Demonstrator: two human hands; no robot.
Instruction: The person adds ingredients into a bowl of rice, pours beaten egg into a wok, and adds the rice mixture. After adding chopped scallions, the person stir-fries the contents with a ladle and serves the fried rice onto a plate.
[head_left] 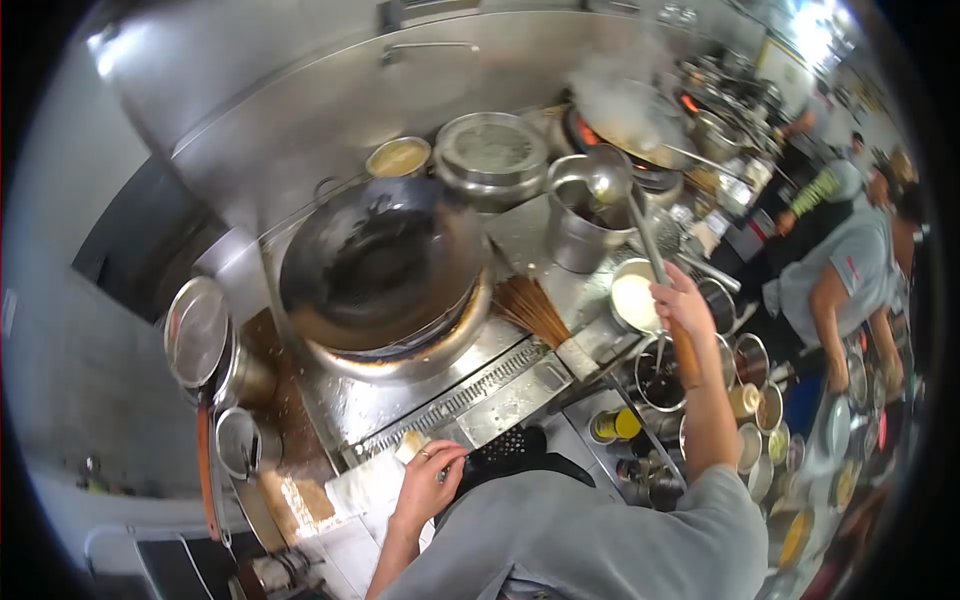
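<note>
My right hand is closed around the wooden handle of a long ladle. The ladle's bowl is over the mouth of a tall steel pot holding dark contents. Low in front of the stove, my left hand has its fingers curled; what lies inside them, if anything, is hidden. A pale folded cloth lies just beyond that hand. A large dark wok sits on the burner ring, with only a dark, wet-looking surface inside. Beside it lies a bamboo brush.
Lidded pot and a small pot of yellowish liquid stand behind the wok. Steam rises from another wok over flame. Several seasoning containers line the right side, where people work. A strainer rests at left.
</note>
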